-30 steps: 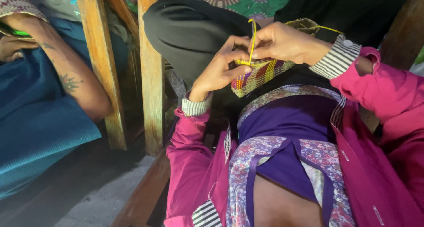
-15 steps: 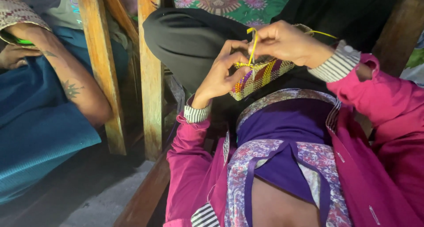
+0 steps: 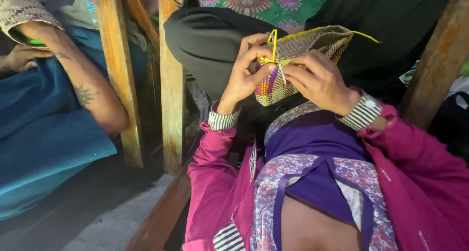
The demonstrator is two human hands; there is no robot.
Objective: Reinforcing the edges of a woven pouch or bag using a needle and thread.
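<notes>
A small woven pouch of yellow, purple and red plastic strips hangs in front of my chest, its open mouth pointing right. My left hand grips its lower left corner, thumb and fingers pinched on the weave. My right hand holds the pouch's underside and pinches a thin strip beside the left fingers. A loose yellow strip loops up from the corner between the two hands. Another yellow strip end sticks out at the pouch's right edge.
Two wooden posts stand left of my hands, and a slanted beam to the right. Another person's tattooed arm rests on blue cloth at far left. A floral green cloth lies beyond my black-trousered knee.
The pouch has tipped so its open mouth now shows on the right. My right hand has dropped from above the pouch to below it; the left stays at the corner.
</notes>
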